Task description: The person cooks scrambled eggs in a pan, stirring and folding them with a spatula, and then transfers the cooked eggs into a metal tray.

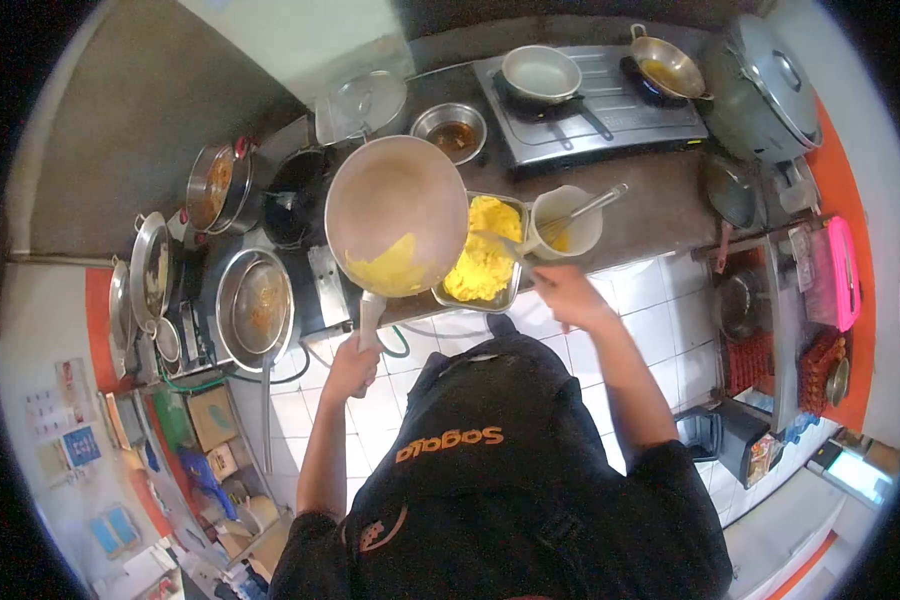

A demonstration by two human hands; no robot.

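My left hand [352, 367] is wrapped round the pale handle of a frying pan [395, 195], tilted so that its light inside shows, with a yellow smear near its lower rim. Just right of the pan, a metal tray [511, 301] holds a heap of yellow food [480, 270] that looks like scrambled egg. My right hand [570, 297] is closed on the handle of a spatula [503, 243], whose blade lies over the heap. Beside the tray stands a white jug [582, 240] with a whisk [598, 201] leaning in it and some yellow liquid inside.
A stove [610, 125] at the back carries a white pan [541, 72] and a small wok [665, 68] with yellowish liquid. A metal bowl [450, 132] sits behind the tilted pan. To the left is a strainer-like pan [255, 300]; a large lidded pot [770, 90] stands right.
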